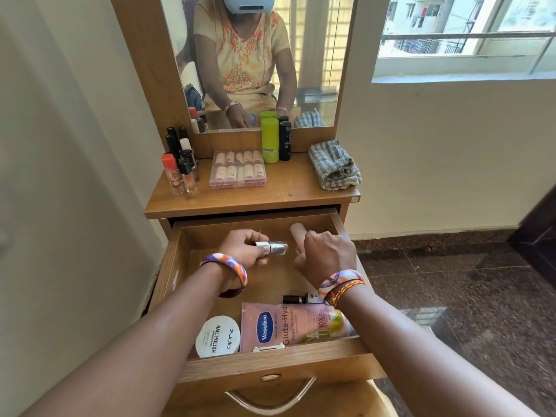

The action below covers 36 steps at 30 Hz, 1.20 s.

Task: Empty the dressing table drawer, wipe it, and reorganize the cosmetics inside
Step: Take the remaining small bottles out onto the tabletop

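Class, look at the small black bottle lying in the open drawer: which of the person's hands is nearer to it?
Right. The right hand grips a pink tube directly behind the small black bottle; the left hand, holding a silver tube, is farther off to the left.

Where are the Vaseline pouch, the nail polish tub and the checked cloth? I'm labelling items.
Vaseline pouch (288,326), head view, on its pink front.
Nail polish tub (217,336), head view, on its white lid.
Checked cloth (334,164), head view, on its folded top.

Drawer pulled wide open; inside at the front edge, a white nail polish remover tub, pink Vaseline pouch lying flat, small dark bottle just behind it
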### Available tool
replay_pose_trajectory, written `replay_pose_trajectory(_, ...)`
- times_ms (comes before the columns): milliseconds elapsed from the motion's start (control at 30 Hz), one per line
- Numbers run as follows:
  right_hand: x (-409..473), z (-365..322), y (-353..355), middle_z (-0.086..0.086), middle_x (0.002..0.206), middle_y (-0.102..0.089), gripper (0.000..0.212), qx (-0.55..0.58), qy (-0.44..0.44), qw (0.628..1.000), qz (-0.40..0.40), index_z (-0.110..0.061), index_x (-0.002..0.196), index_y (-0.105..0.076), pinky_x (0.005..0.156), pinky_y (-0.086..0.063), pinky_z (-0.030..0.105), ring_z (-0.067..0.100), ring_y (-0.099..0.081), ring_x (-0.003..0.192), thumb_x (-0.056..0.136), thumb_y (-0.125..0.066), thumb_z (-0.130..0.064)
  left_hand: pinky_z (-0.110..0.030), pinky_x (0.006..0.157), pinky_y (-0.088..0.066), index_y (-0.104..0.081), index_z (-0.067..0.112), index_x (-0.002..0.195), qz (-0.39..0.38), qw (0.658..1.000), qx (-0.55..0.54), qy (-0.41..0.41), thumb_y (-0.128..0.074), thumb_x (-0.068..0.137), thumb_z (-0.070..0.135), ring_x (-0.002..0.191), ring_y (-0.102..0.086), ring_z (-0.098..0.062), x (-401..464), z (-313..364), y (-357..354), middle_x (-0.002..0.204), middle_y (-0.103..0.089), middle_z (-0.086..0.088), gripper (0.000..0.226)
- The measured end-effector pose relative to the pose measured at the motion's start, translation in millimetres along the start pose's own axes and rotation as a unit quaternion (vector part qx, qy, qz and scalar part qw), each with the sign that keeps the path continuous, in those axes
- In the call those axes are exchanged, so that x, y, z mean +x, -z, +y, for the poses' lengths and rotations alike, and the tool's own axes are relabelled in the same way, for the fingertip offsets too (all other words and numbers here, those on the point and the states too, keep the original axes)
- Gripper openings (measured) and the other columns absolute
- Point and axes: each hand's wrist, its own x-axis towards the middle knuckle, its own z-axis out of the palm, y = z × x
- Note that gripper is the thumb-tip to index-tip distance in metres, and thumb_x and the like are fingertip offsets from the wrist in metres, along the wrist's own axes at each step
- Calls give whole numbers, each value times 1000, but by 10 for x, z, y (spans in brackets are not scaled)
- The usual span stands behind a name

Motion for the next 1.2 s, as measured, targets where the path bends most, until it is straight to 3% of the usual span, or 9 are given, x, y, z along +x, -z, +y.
replay_pose_trajectory(100, -52, -8, 42, 3, 75, -67, 25, 14, 28, 997, 73, -16, 103, -60, 53, -38, 24, 24, -63, 67, 81, -51, -22, -8, 52, -51, -61, 2, 107, 22, 999, -3, -34, -56, 90, -1, 68, -59, -9, -7, 60, 88, 99, -59, -11, 18)
replay_pose_trajectory(233, -52, 25, 114, 0, 93, -70, 32, 67, 10, 993, 91, -20, 106, -64, 61, -37, 23, 18, -63, 85, 83, -51, -38, -8, 54, -53, -60, 1, 105, 41, 994, -75, -63, -53, 90, -4, 69, -61, -11, -1, 201, 210, 89, -60, -8, 17)
replay_pose_trajectory(367, -57, 49, 167, -2, 96, -71, 35, 124, -27, 986, 106, -26, 110, -65, 62, -32, 22, 18, -63, 86, 82, -54, -43, -10, 56, -55, -61, 9, 83, 51, 989, -101, -99, -56, 88, -5, 60, -65, -7, 20, 361, 320, 85, -61, -7, 17)
replay_pose_trajectory(533, -26, 63, 169, 0, 64, -69, 34, 170, -25, 954, 244, -19, 80, -71, 46, -20, 10, 21, -63, 58, 66, -54, -45, -11, 60, -55, -61, 0, 105, 91, 982, -113, -123, -58, 86, -8, 72, -61, -10, 99, 484, 363, 86, -58, -3, 20)
replay_pose_trajectory(700, 83, 25, 332, 6, 67, -69, 33, 210, -33, 914, 347, -13, 84, -69, 46, -39, 19, 25, -63, 49, 72, -52, -38, -21, 73, -55, -67, 3, 103, 161, 971, 13, -178, -67, 82, 0, 83, -63, -16, 204, 506, 335, 96, -65, -5, 22)
replay_pose_trajectory(867, 332, -30, 413, 9, 81, -71, 22, 172, -8, 920, 351, -10, 85, -70, 44, -47, 25, 29, -66, 55, 71, -65, -26, -12, 74, -36, -71, 9, 99, 222, 927, 152, -261, -71, 78, 8, 89, -53, -9, 293, 572, 238, 98, -65, -1, 21)
replay_pose_trajectory(1033, 539, -71, 341, 4, 83, -72, 23, 65, 40, 943, 325, -14, 84, -72, 45, -47, 23, 26, -67, 63, 64, -81, -21, -23, 80, -46, -69, 9, 98, 227, 901, 181, -322, -72, 76, 6, 95, -58, -18, 397, 688, 175, 100, -67, -5, 23)
replay_pose_trajectory(1133, 649, -91, 292, 3, 84, -72, 27, 20, 40, 963, 266, -17, 83, -73, 46, -48, 23, 25, -66, 65, 58, -83, -22, -16, 76, -45, -65, 8, 101, 213, 908, 180, -313, -72, 76, 6, 95, -61, -16, 496, 775, 154, 103, -67, -6, 26)
replay_pose_trajectory(1200, 714, -120, 252, 6, 82, -72, 30, 22, 17, 974, 224, -16, 79, -73, 46, -49, 24, 26, -66, 63, 52, -85, -18, -26, 80, -52, -65, 9, 99, 205, 911, 179, -309, -72, 77, 7, 95, -63, -20, 562, 843, 133, 102, -68, -7, 24)
